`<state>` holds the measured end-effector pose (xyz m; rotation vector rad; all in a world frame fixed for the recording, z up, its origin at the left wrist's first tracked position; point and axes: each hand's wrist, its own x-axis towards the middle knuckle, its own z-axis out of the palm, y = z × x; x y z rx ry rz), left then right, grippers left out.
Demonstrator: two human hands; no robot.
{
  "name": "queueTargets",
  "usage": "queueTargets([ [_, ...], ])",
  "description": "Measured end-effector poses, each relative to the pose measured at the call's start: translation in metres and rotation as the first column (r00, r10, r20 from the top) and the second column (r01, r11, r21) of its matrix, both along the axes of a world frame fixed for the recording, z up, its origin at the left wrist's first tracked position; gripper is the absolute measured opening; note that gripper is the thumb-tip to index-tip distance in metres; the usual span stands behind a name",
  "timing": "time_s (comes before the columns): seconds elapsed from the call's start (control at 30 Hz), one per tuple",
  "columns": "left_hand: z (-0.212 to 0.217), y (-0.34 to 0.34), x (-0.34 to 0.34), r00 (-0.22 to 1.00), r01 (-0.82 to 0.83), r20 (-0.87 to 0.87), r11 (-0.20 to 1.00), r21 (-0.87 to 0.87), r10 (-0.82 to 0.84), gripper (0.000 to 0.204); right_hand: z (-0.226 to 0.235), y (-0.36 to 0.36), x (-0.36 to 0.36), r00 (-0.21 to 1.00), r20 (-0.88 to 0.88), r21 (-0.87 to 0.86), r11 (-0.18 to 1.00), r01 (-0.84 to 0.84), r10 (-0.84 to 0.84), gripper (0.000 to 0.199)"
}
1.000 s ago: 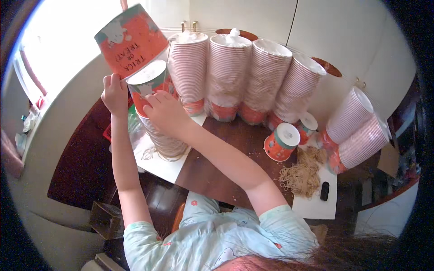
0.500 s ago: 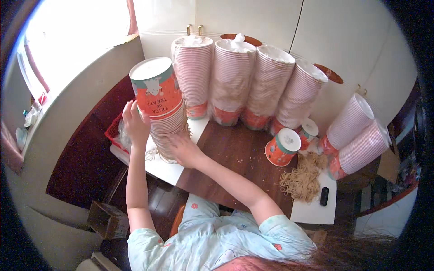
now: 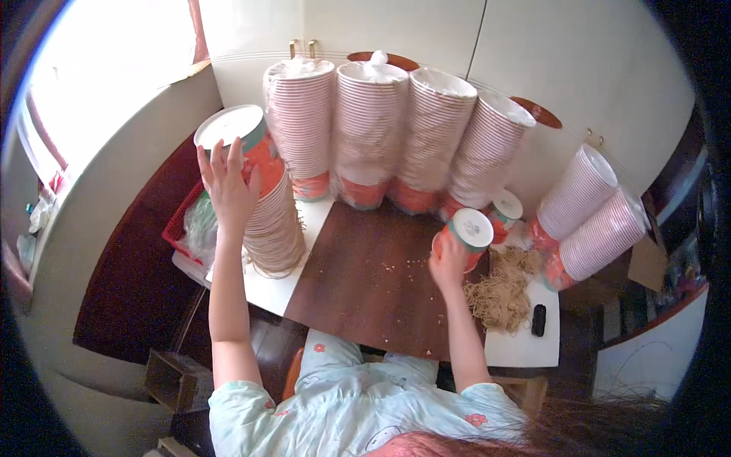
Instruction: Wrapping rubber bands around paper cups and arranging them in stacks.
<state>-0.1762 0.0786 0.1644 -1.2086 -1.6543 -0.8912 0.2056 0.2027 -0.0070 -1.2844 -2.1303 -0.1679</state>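
steadying leaning cup stack [image 3: 270, 221] with open left hand [image 3: 227, 190], right hand [image 3: 448, 259] clasping lidded cup [image 3: 464, 238]

Cup stacks [image 3: 396, 129] stand behind the table [image 3: 365, 282]; noodles [image 3: 502, 293] lie at its right.

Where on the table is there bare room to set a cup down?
The brown table top is bare between the left hand at its cup stack and the right hand. Crowded: back stacks, paper shreds.
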Motion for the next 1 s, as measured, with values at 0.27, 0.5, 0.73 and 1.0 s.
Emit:
queueTargets([
  [0.27, -0.004, -0.001, -0.001, 0.999, -0.026, -0.023, 0.998, -0.061, 0.025, 0.059, -0.026, 0.034, 0.071, 0.987, 0.002, 0.025, 0.987, 0.160, -0.160, 0.029],
  [0.5, -0.002, -0.005, 0.008, 1.000, -0.017, 0.019, 0.993, -0.121, 0.020, 0.063, -0.002, 0.038, 0.073, 0.983, -0.181, 0.054, 0.998, 0.022, -0.012, 0.015],
  [0.73, -0.109, -0.019, 0.086, 0.756, 0.578, 0.512, 0.783, -0.230, -0.408, 0.058, 0.019, 0.010, 0.068, 0.272, -0.941, -0.328, 0.744, -0.582, -0.202, 0.014],
  [1.0, -0.132, -0.031, 0.158, -0.518, 0.690, 0.824, 0.458, 0.561, -0.230, 0.034, 0.015, -0.024, 0.054, 0.163, -0.895, -0.339, 0.398, -0.853, -0.415, 0.022],
])
